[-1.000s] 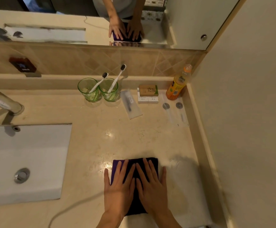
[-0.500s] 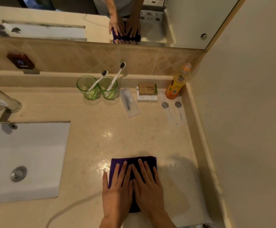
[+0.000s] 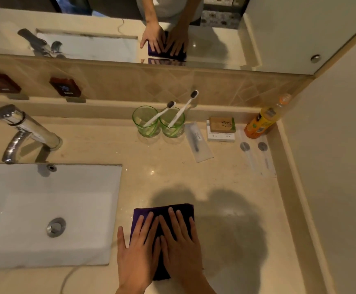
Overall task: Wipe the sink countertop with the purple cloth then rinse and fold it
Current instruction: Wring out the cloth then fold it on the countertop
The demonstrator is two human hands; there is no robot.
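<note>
The purple cloth [image 3: 179, 211] lies folded flat on the beige countertop [image 3: 194, 179], just right of the sink. My left hand [image 3: 137, 251] and my right hand [image 3: 180, 242] rest side by side on top of it, palms down, fingers stretched out and pointing away from me. Both hands press the cloth against the counter and cover most of it; only its far edge and a strip between my wrists show. The mirror above reflects the same hands and cloth.
A white rectangular sink [image 3: 45, 215] with a chrome faucet [image 3: 22, 128] fills the left. Along the back stand two green glasses with toothbrushes [image 3: 159, 122], a wrapped comb [image 3: 197, 141], small boxes [image 3: 221, 128] and an orange bottle [image 3: 262, 120]. A wall bounds the right side.
The view has shifted, so the sink and faucet show more at the left. My hands stay flat on the cloth in about the same spot on the counter.
</note>
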